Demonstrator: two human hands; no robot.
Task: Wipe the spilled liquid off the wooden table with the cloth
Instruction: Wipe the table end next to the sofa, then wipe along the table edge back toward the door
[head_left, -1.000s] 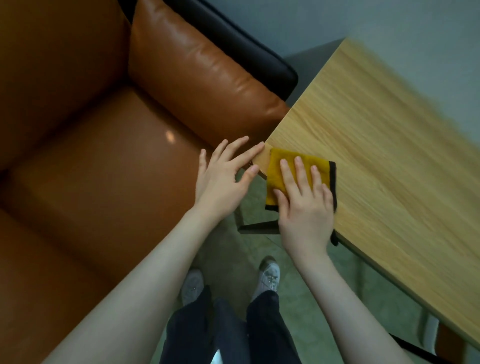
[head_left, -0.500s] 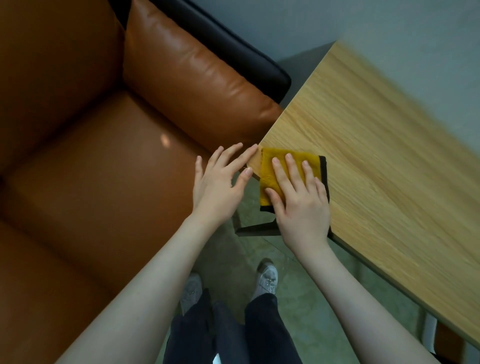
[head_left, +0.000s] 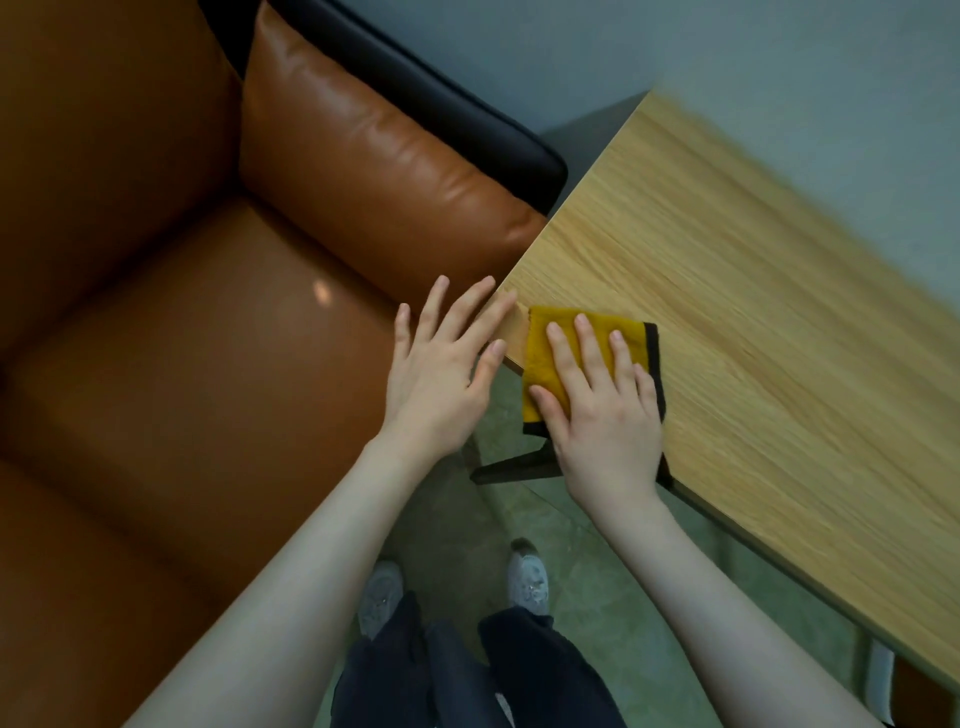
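A brown leather sofa is filling the left half of the view, its padded armrest running diagonally toward the table, with a black backing showing behind it. Just right of the seat cushion, the left hand is hovering with its 5 fingers straight and spread, holding nothing; the tips of its longest fingers are reaching the near corner of the wooden table, though contact there cannot be told for sure. Below, between the 2 forearms, 2 grey shoes and dark trouser legs are standing on a greenish floor.

Next to the right, the yellow cloth, folded and edged in black, is lying flat on the table's near corner, its lower edge hanging slightly past the tabletop's rim. The right hand is pressing down on it, palm flat, 4 fingers extended and lying side by side across the cloth, thumb stretched along its left side. A dark table leg brace is showing under the corner. No liquid is discernible on the wood grain. Farther right, the tabletop is stretching away blurred against a pale grey wall.
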